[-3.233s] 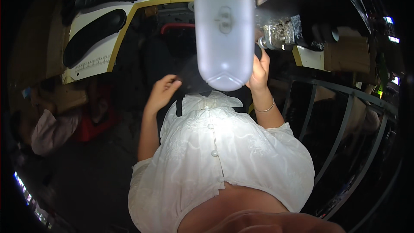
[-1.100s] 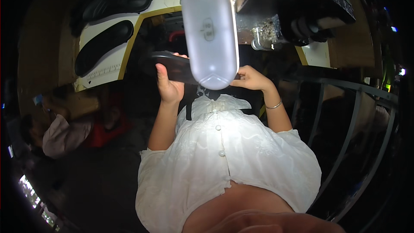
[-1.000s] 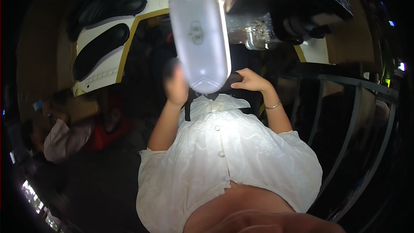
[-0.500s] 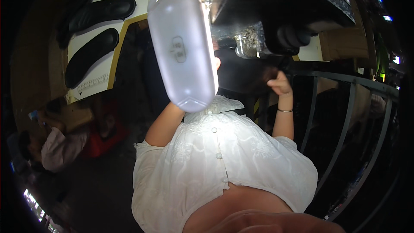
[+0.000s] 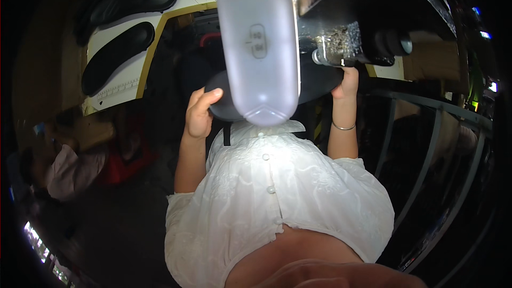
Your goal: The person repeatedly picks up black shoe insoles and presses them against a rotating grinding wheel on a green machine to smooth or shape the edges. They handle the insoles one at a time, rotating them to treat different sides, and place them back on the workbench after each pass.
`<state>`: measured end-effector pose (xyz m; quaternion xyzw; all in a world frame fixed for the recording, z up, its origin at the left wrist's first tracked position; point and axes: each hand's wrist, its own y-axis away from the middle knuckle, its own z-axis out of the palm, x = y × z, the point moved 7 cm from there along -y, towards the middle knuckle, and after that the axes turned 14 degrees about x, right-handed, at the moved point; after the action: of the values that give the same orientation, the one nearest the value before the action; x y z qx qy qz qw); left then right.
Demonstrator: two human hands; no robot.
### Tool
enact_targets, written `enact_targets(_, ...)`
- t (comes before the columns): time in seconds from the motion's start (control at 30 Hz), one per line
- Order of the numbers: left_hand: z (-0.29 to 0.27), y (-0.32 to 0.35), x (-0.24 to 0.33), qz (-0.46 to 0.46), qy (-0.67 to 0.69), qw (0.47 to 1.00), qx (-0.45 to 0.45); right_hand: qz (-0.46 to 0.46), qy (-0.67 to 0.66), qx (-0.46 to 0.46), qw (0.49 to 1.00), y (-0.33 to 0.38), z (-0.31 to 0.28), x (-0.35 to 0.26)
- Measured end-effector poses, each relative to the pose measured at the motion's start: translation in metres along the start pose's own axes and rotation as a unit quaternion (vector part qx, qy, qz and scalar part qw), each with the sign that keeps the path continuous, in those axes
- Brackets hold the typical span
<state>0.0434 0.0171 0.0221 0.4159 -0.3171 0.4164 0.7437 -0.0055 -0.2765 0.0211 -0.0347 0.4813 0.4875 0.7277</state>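
Note:
A black insole lies crosswise in front of my body, its middle hidden behind a pale oblong lamp. At its left end, my left hand is closed on it with the thumb on top. My right hand is closed at the other end, close under the dark metal machine part; some of its fingers are hidden. Two more black insoles, an upper one and a lower one, rest on the white tabletop at the left.
A ruler strip runs along the white tabletop near its yellow edge. Grey metal rails stand at my right. A person in a light sleeve is at the far left, beside a red thing.
My left hand has come out from behind the lamp to the insole's left end. My right hand has moved up to its right end. The lamp and machine sit farther right in view.

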Motion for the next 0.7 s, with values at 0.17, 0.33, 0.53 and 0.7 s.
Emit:
enact_targets(0.17,-0.049,-0.005,-0.004,0.038,-0.022,0.995,0.088,-0.104,0.095,-0.086,0.986,0.021,0.024,0.006)
enact_targets(0.33,-0.067,-0.011,-0.013,0.047,-0.207,0.975,0.072,-0.183,0.134,-0.230,0.946,0.032,0.050,0.003)
enact_targets(0.53,-0.027,-0.015,-0.030,0.093,-0.367,0.925,-0.026,-0.182,0.070,-0.177,0.965,0.019,0.031,-0.008)
enact_targets(0.7,0.063,-0.005,-0.012,0.287,-0.429,0.856,-0.019,0.025,-0.071,-0.114,0.991,0.003,0.011,0.050)
